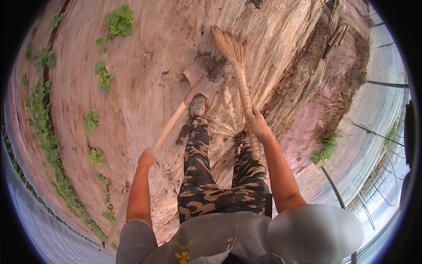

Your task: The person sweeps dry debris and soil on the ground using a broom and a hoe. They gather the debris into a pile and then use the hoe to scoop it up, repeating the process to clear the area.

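My left hand (146, 158) is closed around the wooden handle of a shovel (171, 123), which slants down past my left leg. The shovel's broad metal blade (215, 88) lies on the ground in front of my left shoe (197, 105). A small heap of dark soil (212, 67) rests on the blade and at its front edge. In my right hand (258, 123) is a straw broom (243, 85), gripped by its bound handle. Its bristles (234, 48) fan out just right of the soil heap, pointing away from me.
Plastic film (148, 82) with dirt on it covers the ground. Leafy plants (119, 20) grow in rows to the left. On the right run a strip of soil and debris (296, 62), grass (329, 147) and a translucent greenhouse wall (385, 95) with dark poles.
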`<action>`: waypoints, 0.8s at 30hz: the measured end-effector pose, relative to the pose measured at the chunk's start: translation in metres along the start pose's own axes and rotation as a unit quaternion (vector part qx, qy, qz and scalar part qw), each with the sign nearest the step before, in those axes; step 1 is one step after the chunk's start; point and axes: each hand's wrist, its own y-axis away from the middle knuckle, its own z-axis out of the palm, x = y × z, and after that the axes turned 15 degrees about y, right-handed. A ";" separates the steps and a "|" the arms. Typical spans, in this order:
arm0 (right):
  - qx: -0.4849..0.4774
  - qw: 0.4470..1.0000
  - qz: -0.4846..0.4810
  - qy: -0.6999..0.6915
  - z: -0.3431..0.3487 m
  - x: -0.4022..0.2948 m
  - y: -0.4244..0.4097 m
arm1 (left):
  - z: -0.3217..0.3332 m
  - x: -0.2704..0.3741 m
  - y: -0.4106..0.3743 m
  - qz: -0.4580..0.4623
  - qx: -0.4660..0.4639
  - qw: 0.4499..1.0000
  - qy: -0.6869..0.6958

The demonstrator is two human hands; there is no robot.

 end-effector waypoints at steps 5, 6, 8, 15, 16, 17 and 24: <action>-0.033 0.997 0.032 0.063 0.086 0.052 -0.028 | 0.025 -0.013 -0.006 0.018 -0.009 0.999 0.025; -0.096 0.992 0.074 0.026 0.089 0.055 -0.015 | 0.034 -0.019 -0.003 0.012 -0.017 0.999 0.031; -0.146 0.982 0.093 -0.070 0.079 0.045 0.028 | 0.052 -0.025 0.007 0.004 0.009 0.999 0.040; -0.116 0.991 0.035 -0.065 -0.014 0.081 0.119 | 0.084 0.016 0.052 -0.048 0.068 0.995 0.057; -0.106 0.993 0.017 -0.044 -0.028 0.086 0.121 | 0.093 0.015 0.058 -0.040 0.073 0.994 0.072; -0.096 0.995 -0.001 -0.021 -0.039 0.086 0.123 | 0.104 0.015 0.066 -0.033 0.078 0.992 0.088; -0.032 0.976 -0.120 0.178 -0.088 0.038 0.046 | 0.194 0.002 0.115 0.013 0.111 0.977 0.184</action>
